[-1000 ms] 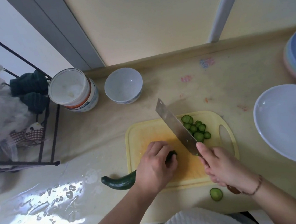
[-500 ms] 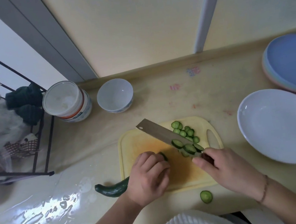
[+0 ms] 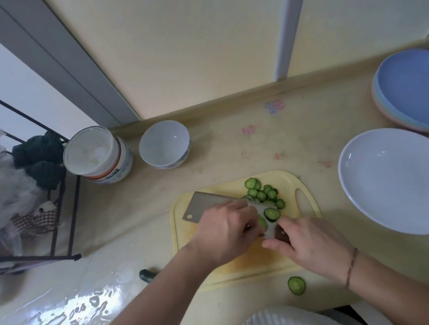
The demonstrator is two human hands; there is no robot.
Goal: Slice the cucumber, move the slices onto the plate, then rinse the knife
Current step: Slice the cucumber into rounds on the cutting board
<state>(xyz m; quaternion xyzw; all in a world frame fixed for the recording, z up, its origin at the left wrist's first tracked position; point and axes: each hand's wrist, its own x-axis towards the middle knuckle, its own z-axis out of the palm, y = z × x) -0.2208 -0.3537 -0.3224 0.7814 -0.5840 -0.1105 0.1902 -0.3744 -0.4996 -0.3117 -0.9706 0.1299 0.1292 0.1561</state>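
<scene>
At the far left a dark wire rack (image 3: 25, 182) holds cloths, and beside it stand a white lidded tub (image 3: 96, 153) and a small white bowl (image 3: 164, 144), all well clear of the cutting. The uncut remainder of the dark green cucumber (image 3: 148, 274) lies on the counter just off the left edge of the pale yellow plastic cutting board (image 3: 304, 200), mostly hidden under the left forearm, apparently set aside for now. The left hand (image 3: 223, 235) reaches over the broad steel cleaver blade (image 3: 205, 207), which lies nearly flat above the board; its fingers are curled down onto the blade where a couple of round slices cling, probably to wipe them off, though whether it pinches one I cannot tell. The right hand (image 3: 312, 244) is wrapped around the dark handle, steadying the cleaver. A heap of green cucumber slices (image 3: 263, 195) sits at the board's far right, the side nearest the wide white plate (image 3: 400, 182), which holds no slices yet. One stray slice (image 3: 296, 285) lies on the counter in front of the board. A stack of blue plates (image 3: 414, 88) sits at the far right
</scene>
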